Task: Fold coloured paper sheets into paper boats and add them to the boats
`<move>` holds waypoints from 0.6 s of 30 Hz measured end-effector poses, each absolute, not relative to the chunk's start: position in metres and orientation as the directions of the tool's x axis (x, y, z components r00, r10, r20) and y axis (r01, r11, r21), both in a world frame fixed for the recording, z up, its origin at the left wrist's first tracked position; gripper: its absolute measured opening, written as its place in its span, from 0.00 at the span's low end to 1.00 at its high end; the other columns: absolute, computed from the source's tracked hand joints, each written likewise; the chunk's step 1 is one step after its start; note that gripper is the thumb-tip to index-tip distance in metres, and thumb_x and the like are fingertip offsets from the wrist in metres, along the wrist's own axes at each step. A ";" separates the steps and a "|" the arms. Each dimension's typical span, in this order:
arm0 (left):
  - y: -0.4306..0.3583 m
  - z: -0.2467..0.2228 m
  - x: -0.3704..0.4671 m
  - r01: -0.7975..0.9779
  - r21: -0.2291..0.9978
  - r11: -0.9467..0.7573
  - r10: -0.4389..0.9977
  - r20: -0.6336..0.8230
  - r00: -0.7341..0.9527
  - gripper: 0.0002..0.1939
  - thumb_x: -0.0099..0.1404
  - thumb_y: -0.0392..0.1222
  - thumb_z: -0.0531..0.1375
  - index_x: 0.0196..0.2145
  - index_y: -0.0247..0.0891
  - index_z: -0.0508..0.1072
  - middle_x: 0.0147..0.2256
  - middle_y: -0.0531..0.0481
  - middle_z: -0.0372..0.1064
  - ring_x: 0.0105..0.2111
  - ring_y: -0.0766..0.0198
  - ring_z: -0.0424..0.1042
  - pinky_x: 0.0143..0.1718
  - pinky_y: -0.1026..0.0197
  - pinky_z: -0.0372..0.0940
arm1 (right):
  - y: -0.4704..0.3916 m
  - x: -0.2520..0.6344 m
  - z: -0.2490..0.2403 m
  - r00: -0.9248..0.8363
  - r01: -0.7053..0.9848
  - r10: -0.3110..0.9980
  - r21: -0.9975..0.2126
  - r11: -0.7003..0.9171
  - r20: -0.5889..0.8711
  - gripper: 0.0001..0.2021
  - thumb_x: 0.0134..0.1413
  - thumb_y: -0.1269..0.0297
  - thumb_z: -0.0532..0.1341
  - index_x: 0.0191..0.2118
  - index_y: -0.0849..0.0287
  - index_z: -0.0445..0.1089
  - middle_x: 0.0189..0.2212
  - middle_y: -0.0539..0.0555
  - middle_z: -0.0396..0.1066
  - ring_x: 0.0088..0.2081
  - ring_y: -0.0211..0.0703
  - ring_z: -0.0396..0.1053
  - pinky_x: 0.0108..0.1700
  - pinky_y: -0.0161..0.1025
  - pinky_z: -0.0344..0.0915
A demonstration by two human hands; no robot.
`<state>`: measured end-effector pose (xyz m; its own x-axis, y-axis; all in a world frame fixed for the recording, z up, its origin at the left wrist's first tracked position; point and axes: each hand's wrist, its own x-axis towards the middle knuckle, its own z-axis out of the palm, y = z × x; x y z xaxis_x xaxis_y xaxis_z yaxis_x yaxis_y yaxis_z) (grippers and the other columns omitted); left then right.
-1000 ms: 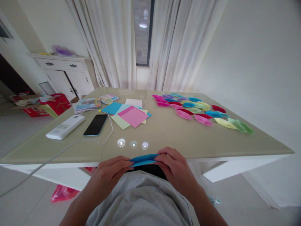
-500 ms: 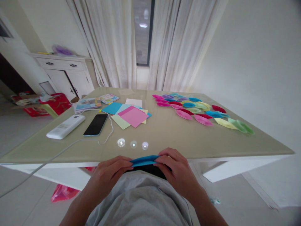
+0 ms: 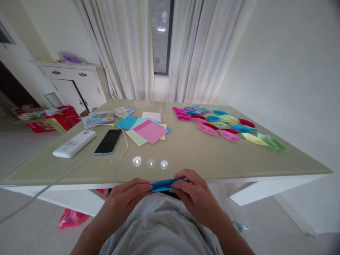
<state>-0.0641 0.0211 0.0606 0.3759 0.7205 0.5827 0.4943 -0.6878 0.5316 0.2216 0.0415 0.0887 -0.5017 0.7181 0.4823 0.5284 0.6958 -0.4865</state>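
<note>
A folded blue paper (image 3: 162, 185) stretches between my hands, just off the near edge of the table (image 3: 196, 163). My left hand (image 3: 132, 191) pinches its left end. Further along, my right hand (image 3: 190, 186) grips it between thumb and fingers, with a bit of blue showing beyond the fingers. Square sheets in pink (image 3: 150, 131), blue, green and white overlap at the middle left of the tabletop. Several folded paper pieces in pink (image 3: 207, 129), red, blue, yellow and green lie in loose rows at the right.
On the left of the table are a white power bank (image 3: 74, 143), a black phone (image 3: 108, 141), a white cable (image 3: 79, 163) and some booklets (image 3: 99, 117). A white cabinet (image 3: 77, 85) and red boxes (image 3: 62, 118) stand beyond.
My right hand has slid left along the blue paper, closer to my left hand. The paper and my left hand sit slightly lower.
</note>
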 end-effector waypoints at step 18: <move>0.022 0.060 -0.066 0.542 0.517 -0.663 0.735 0.586 0.341 0.09 0.79 0.42 0.61 0.48 0.44 0.82 0.42 0.50 0.84 0.39 0.65 0.84 0.43 0.70 0.76 | 0.041 0.224 0.092 -0.506 0.506 0.749 -0.556 0.659 0.427 0.09 0.76 0.63 0.62 0.43 0.53 0.81 0.44 0.54 0.78 0.46 0.47 0.75 0.48 0.41 0.72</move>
<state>-0.0661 0.0219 0.0603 0.3409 0.7355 0.5856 0.5421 -0.6627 0.5167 0.2237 0.0408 0.0918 -0.5064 0.7489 0.4275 0.5057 0.6595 -0.5562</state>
